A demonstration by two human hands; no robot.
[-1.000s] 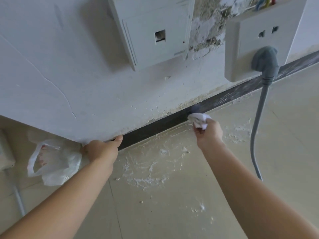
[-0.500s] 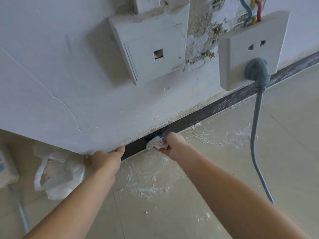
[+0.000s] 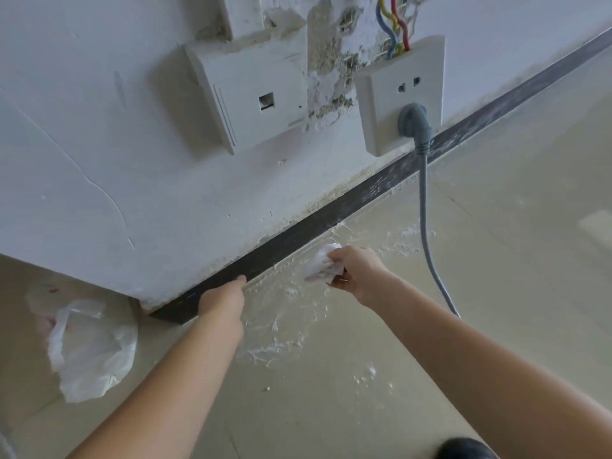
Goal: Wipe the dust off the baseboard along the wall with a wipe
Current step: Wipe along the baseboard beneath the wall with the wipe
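The wipe (image 3: 323, 263), soft, light and judged best bunched at its middle, is pinched in the closed right hand (image 3: 359, 276) just off the baseboard (image 3: 298, 231), against which the loosely curled, empty left hand (image 3: 222, 301) is braced.

A room under renovation, seemingly a home interior: rough white plastered wall (image 3: 116, 160) with crumbling patches, a white wall socket (image 3: 402, 94) hanging loose on exposed blue, yellow and red wires (image 3: 394, 24), a grey power cable (image 3: 425, 210) plugged in, white plaster dust (image 3: 281, 326) smeared over the beige tiled floor (image 3: 496, 260), and a dark baseboard strip (image 3: 331, 217) along the wall's foot.
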